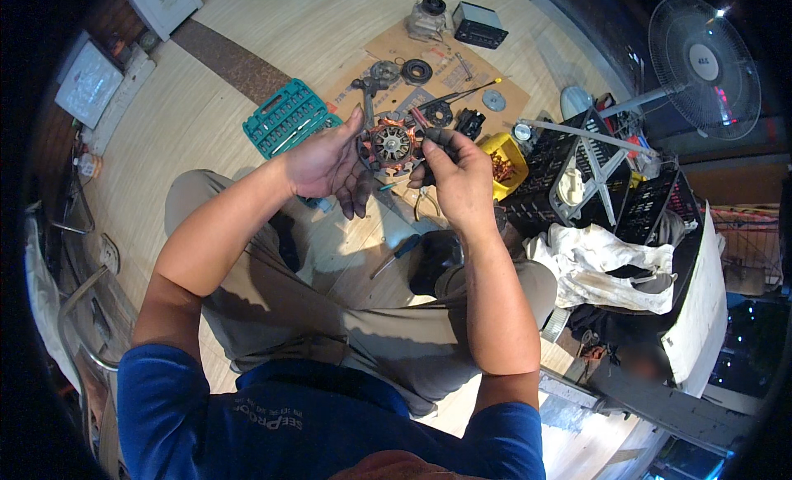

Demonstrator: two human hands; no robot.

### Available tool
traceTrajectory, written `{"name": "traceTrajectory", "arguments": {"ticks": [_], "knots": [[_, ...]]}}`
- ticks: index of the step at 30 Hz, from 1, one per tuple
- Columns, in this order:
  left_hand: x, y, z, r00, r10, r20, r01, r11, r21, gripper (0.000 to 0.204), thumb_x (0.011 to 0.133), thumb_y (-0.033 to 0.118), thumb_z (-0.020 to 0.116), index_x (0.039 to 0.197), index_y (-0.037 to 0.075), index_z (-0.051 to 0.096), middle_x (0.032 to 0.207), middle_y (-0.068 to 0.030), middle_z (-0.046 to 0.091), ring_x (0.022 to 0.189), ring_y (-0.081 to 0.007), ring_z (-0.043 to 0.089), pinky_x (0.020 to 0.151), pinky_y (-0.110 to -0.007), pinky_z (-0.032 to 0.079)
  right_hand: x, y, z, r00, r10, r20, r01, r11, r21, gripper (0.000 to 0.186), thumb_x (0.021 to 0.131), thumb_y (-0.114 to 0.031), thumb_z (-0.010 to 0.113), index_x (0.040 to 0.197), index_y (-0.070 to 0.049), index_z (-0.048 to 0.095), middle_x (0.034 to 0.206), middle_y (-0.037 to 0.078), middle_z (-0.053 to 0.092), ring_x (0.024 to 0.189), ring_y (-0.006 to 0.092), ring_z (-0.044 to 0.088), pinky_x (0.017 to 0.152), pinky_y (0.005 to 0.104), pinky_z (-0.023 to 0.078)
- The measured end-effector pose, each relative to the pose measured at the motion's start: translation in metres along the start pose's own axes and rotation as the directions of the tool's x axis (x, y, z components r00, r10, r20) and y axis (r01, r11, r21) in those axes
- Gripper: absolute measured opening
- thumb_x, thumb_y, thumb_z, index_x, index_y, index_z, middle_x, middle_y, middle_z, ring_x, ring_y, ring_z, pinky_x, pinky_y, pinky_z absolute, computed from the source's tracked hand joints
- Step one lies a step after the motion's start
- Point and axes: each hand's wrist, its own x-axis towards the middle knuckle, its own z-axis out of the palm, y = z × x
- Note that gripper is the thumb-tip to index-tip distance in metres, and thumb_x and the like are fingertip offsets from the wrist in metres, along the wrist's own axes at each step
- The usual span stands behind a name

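Observation:
In front of me is a round alternator part [391,145], with copper windings around a finned metal centre. The thumb and fingers of my right hand [459,168] pinch its right edge. My left hand [323,162] is at its left edge, thumb raised and fingers stretched out, dark with grime; whether the palm bears its weight is hidden. A short reddish piece [419,116] shows just above the part, close to my right fingers. Below my hands on the floor lie pliers [427,204] and a blue-handled screwdriver [404,247].
A green socket set case [285,108] lies open at the left. Cardboard [511,96] beyond holds a black pulley-like ring [417,70] and other metal parts. At the right are a yellow tub [516,183] of small parts, black crates [532,209], a white cloth [606,261] and a fan [704,63].

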Motion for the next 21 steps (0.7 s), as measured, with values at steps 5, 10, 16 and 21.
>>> {"name": "traceTrajectory", "arguments": {"ticks": [5, 10, 16, 21], "knots": [[0.001, 0.001, 0.005, 0.997, 0.026, -0.07, -0.027, 1.0, -0.005, 0.076, 0.091, 0.07, 0.024, 0.14, 0.013, 0.031, 0.082, -0.0243, 0.066, 0.057, -0.0358, 0.067, 0.049, -0.048, 0.058, -0.002, -0.002, 0.0, 1.0, -0.006, -0.007, 0.005, 1.0, -0.01, 0.017, 0.092, -0.004, 0.057, 0.106, 0.006, 0.059, 0.083, 0.006, 0.063, 0.063, 0.0118, 0.06, 0.058, 0.0254, 0.052], [0.0, 0.0, -0.001, 0.997, 0.051, -0.052, -0.051, 0.999, -0.003, 0.073, 0.092, 0.067, 0.022, 0.141, 0.013, 0.031, 0.081, -0.0231, 0.066, 0.057, -0.035, 0.067, 0.049, -0.047, 0.058, -0.004, -0.006, 0.002, 0.999, -0.005, 0.045, 0.002, 0.998, 0.064, 0.023, 0.089, 0.001, 0.06, 0.112, 0.007, 0.058, 0.09, 0.007, 0.064, 0.069, 0.0121, 0.061, 0.062, 0.0255, 0.054], [-0.002, 0.005, 0.004, 0.999, 0.026, -0.025, -0.027, 1.0, -0.012, 0.072, 0.092, 0.067, 0.022, 0.14, 0.014, 0.032, 0.079, -0.0218, 0.066, 0.057, -0.0338, 0.067, 0.051, -0.045, 0.059, -0.001, 0.002, -0.002, 0.996, -0.064, 0.058, 0.063, 0.998, 0.018, 0.028, 0.086, 0.002, 0.063, 0.113, 0.007, 0.056, 0.086, 0.008, 0.066, 0.068, 0.0118, 0.063, 0.06, 0.0252, 0.054], [-0.001, 0.0, -0.001, 0.987, 0.072, -0.145, -0.064, 0.996, 0.055, 0.074, 0.093, 0.067, 0.023, 0.138, 0.01, 0.035, 0.076, -0.0215, 0.066, 0.058, -0.0333, 0.067, 0.052, -0.043, 0.06, 0.0, 0.006, -0.002, 0.995, -0.087, 0.057, 0.09, 0.994, -0.061, 0.031, 0.084, 0.002, 0.065, 0.113, 0.005, 0.057, 0.089, 0.007, 0.067, 0.072, 0.0102, 0.063, 0.064, 0.0255, 0.054]]}}
